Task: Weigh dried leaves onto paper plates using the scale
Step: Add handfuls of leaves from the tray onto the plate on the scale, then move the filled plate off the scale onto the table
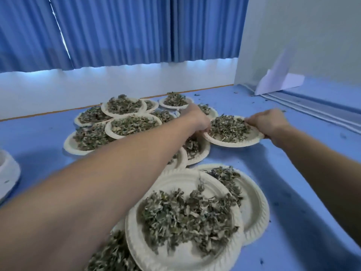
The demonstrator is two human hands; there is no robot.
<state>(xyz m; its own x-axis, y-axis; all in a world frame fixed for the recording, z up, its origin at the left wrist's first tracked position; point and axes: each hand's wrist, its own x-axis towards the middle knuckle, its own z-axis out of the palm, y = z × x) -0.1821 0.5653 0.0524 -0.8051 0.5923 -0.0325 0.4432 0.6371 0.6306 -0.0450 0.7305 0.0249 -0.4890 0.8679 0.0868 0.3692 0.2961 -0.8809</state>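
A paper plate (pixel 232 142) heaped with dried leaves (pixel 229 128) sits out at arm's length on the blue surface. My left hand (pixel 197 119) grips its left rim and my right hand (pixel 270 124) grips its right rim. Its left edge overlaps another filled plate (pixel 197 153). Several more leaf-filled plates (pixel 125 112) crowd the area to the left and behind. Close to me lies a large plate of leaves (pixel 181 249), overlapping a second plate (pixel 256 208). No scale is in view.
A white rounded object (pixel 7 171) shows at the left edge. Blue curtains (pixel 117 30) hang behind, above a white wall strip. A white wall and a sheet of paper (pixel 279 79) stand at the right. Leaf crumbs dot the blue surface (pixel 293 182).
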